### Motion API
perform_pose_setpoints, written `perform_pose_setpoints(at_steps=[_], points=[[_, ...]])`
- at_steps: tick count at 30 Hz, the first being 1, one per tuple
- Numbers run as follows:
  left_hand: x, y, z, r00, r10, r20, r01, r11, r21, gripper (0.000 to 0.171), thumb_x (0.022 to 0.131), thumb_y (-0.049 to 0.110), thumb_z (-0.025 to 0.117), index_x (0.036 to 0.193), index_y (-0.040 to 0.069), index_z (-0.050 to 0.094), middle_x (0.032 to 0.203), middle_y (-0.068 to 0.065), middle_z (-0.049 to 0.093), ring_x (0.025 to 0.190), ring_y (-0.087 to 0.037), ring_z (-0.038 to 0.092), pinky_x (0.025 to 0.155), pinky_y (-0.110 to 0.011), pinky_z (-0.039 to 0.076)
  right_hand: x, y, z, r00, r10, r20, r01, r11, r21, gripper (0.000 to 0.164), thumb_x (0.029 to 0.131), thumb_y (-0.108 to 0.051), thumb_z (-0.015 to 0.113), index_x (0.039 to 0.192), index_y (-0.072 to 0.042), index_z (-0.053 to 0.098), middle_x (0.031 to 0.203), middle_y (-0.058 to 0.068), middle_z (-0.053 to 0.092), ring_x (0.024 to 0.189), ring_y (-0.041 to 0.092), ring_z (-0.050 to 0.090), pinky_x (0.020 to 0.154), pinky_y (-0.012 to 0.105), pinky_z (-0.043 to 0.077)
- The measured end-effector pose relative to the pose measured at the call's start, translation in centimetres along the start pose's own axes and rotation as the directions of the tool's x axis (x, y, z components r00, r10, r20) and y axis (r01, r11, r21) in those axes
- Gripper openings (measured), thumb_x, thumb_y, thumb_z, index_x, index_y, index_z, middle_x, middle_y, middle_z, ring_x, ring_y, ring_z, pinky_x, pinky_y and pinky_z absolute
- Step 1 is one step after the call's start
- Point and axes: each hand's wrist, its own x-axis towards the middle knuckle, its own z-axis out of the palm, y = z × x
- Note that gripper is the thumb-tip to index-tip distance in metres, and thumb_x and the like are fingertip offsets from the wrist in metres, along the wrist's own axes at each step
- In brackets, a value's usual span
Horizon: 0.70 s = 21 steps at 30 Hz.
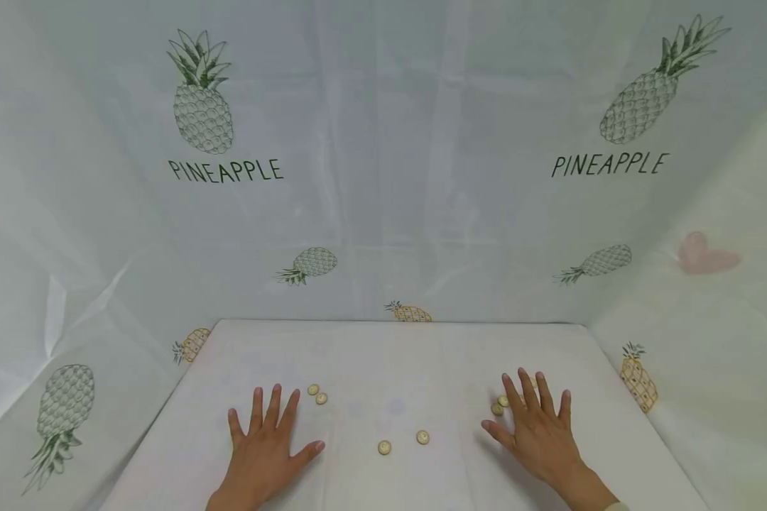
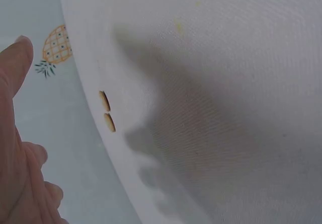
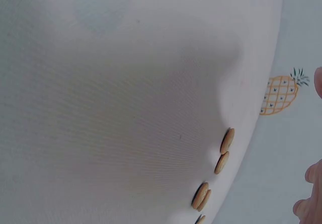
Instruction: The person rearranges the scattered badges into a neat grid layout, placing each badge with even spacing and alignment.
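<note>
My left hand (image 1: pixel 263 454) is held palm down over the left part of the white table (image 1: pixel 371 362), fingers spread and holding nothing. Just past its index fingertip lie two small round pale wooden discs (image 1: pixel 313 389), one beside the other. Over on the right my right hand (image 1: pixel 543 438) hovers likewise, its fingers spread and grasping nothing. A small group of discs (image 1: pixel 497 409) lies by its thumb and index finger, partly hidden behind the fingers. In the right wrist view several discs (image 3: pixel 227 141) lie in a row, two of them overlapping. Both hands cast shadows on the cloth.
Between the hands lie two more discs, a left one (image 1: pixel 384 447) and a right one (image 1: pixel 422 437), each with faint markings on top. A pale curtain (image 1: pixel 409 177) printed with pineapples surrounds the table at the back and both sides.
</note>
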Motion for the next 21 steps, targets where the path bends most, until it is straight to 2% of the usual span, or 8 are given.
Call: perform_pose_setpoints(at_steps=[8, 13, 17, 21], points=[[0.35, 0.00, -0.58, 1.000, 0.004, 0.021, -0.004, 1.000, -0.006, 0.104, 0.086, 0.080, 0.064, 0.163, 0.014, 0.040, 0.171, -0.024, 0.026, 0.159, -0.052, 0.011, 0.114, -0.083, -0.003, 0.21, 0.16, 0.03, 1.000, 0.015, 0.025, -0.015, 1.000, -0.011, 0.094, 0.097, -0.074, 0.054, 0.164, -0.010, 0.036, 0.170, 0.027, 0.027, 0.160, 0.050, 0.011, 0.116, 0.082, 0.001], [0.46, -0.12, -0.54, 0.999, 0.006, 0.034, -0.005, 1.000, -0.015, 0.104, 0.087, 0.082, 0.062, 0.163, 0.014, 0.040, 0.171, -0.024, 0.025, 0.161, -0.049, 0.007, 0.115, -0.082, -0.005, 0.25, 0.29, 0.07, 0.999, 0.020, 0.034, -0.020, 1.000, 0.002, 0.093, 0.098, -0.073, 0.055, 0.164, -0.010, 0.035, 0.170, 0.027, 0.026, 0.160, 0.050, 0.011, 0.117, 0.081, -0.004], [0.47, -0.09, -0.40, 1.000, 0.007, 0.028, -0.006, 1.000, -0.017, 0.103, 0.086, 0.079, 0.065, 0.162, 0.013, 0.042, 0.170, -0.024, 0.027, 0.160, -0.050, 0.010, 0.115, -0.082, -0.002, 0.24, 0.45, 0.27, 0.999, 0.025, 0.041, -0.025, 1.000, 0.000, 0.093, 0.098, -0.072, 0.056, 0.165, -0.010, 0.034, 0.171, 0.026, 0.025, 0.161, 0.049, 0.009, 0.117, 0.081, -0.003], [0.50, -0.02, 0.00, 1.000, 0.016, 0.013, -0.016, 1.000, -0.014, 0.102, 0.085, 0.076, 0.069, 0.160, 0.011, 0.045, 0.168, -0.027, 0.031, 0.158, -0.051, 0.015, 0.114, -0.083, 0.001, 0.10, 0.52, 0.58, 1.000, 0.025, 0.019, -0.025, 1.000, 0.001, 0.092, 0.097, -0.068, 0.061, 0.163, -0.010, 0.037, 0.170, 0.027, 0.028, 0.159, 0.050, 0.015, 0.116, 0.082, 0.004]])
